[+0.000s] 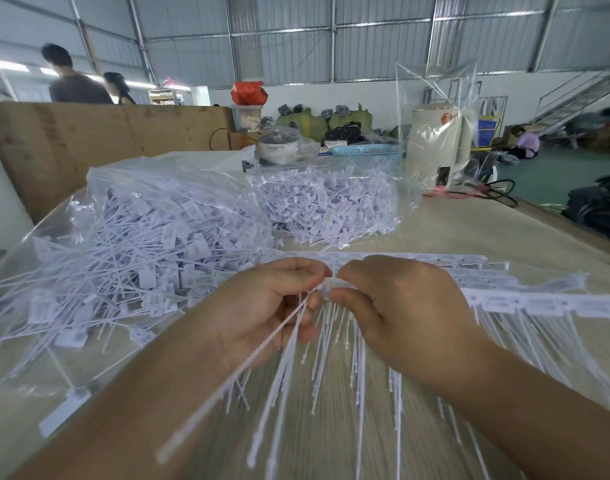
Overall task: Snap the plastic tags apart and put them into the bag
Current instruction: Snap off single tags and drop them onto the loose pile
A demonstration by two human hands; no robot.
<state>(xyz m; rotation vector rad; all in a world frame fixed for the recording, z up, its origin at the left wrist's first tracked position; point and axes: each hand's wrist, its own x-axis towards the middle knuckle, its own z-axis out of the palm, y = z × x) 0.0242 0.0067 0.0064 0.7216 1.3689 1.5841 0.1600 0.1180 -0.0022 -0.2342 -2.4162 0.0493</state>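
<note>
My left hand (262, 306) and right hand (397, 306) pinch joined tag strip (525, 301) at near tabletop (469, 230) edge; open bag (130, 244) of loose tags at left edge.

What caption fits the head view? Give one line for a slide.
Both hands, left and right, pinch a strip of joined tags beside a clear bag of loose ones.

Pale wooden counter (469, 230) in a warehouse; grey corrugated metal walls (383, 50) behind it, green floor (545, 174) right.
</note>
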